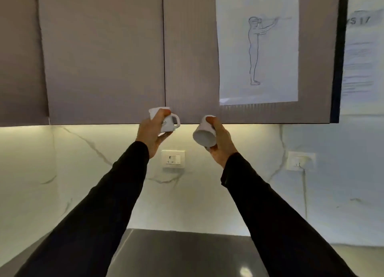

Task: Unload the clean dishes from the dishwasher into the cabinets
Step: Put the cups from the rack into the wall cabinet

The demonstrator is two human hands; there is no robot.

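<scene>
Head view, centre of frame: both my arms in dark sleeves reach up toward the lower edge of the closed wall cabinets (104, 58). My left hand (152, 132) holds a white mug (166, 122), fingers curled round its body, the handle pointing toward the right of the frame and a small dark print on its side. My right hand (220, 140) grips a second white cup (204, 134), fingers wrapped round its wall, tilted so that its open mouth faces the camera. Both vessels sit just below centre, level with the cabinet's bottom edge and well above the steel counter (182, 254) at the bottom of the frame. A sheet with a drawn standing figure (257, 48) is taped to the right-hand door (191, 58), upper right. Two wall sockets (173, 158) sit on the marbled backsplash (83, 173) behind my wrists.

Step in hand, as I judge it: carried crockery has arrived at the cupboard, storage not yet begun. The doors are shut and both hands are occupied, so the next move calls for freeing some fingers, or setting one cup down, to pull a door open from its lower edge.
</scene>
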